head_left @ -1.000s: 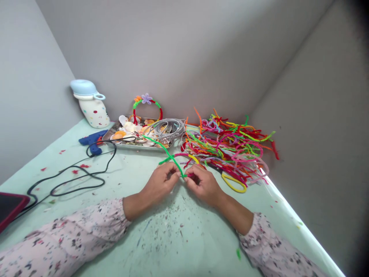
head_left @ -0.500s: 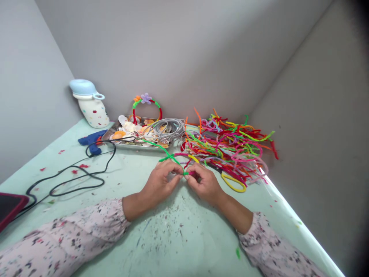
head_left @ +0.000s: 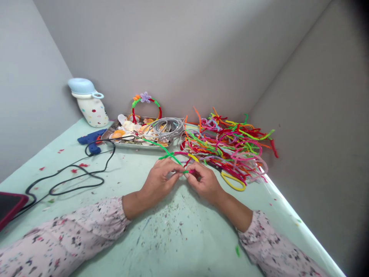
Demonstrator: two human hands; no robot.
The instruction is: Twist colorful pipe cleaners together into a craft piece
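My left hand (head_left: 163,177) and my right hand (head_left: 205,182) meet fingertip to fingertip above the middle of the table. Both pinch a green pipe cleaner (head_left: 173,155) where it meets a pink stretch of pipe cleaner between the thumbs. The green one's long free end runs up and left toward the metal tray. Behind the fingers, a pink and yellow piece (head_left: 192,157) curves and seems part of the same work; its join is partly hidden by my hands. Yellow-handled scissors (head_left: 233,182) lie just right of my right hand.
A tangled pile of pipe cleaners (head_left: 227,142) lies back right. Behind my hands stands a metal tray (head_left: 129,146) of shells, a grey wire coil (head_left: 170,129) and a flowered headband (head_left: 146,99). Leftward are a bottle (head_left: 92,109), a blue glue gun (head_left: 92,141), its black cord and a red-edged device (head_left: 13,206).
Between my fingertips, the green tip has shifted slightly and lies flatter along the pink piece. Both hands stay nearly in place, still pinching.
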